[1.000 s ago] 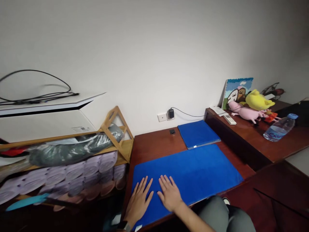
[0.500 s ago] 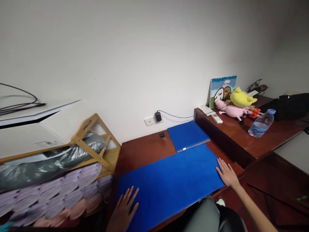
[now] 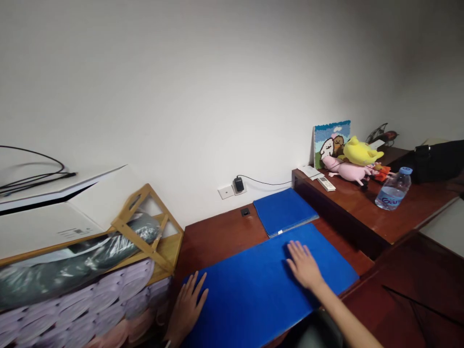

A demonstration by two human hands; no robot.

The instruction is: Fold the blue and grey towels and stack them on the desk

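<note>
A long blue cloth (image 3: 250, 285) lies flat on the reddish-brown desk (image 3: 217, 240). My left hand (image 3: 186, 307) rests at the cloth's left edge, palm down with the fingers spread, holding nothing. Over the right half of the cloth is my right hand (image 3: 303, 266), also palm down and open, with nothing in it. A smaller folded blue cloth (image 3: 284, 210) with a small white tag lies behind the long one, near the wall.
On the raised desk section at right are a water bottle (image 3: 393, 191), a white remote (image 3: 326, 183), plush toys (image 3: 362, 151), a picture (image 3: 331, 142) and a black bag (image 3: 440, 159). A wooden rack (image 3: 170, 241) and lilac layered items (image 3: 72, 309) stand left.
My right hand has moved left from the cloth's right edge onto its surface. My left hand has stayed near the left edge. The view has shifted slightly.
</note>
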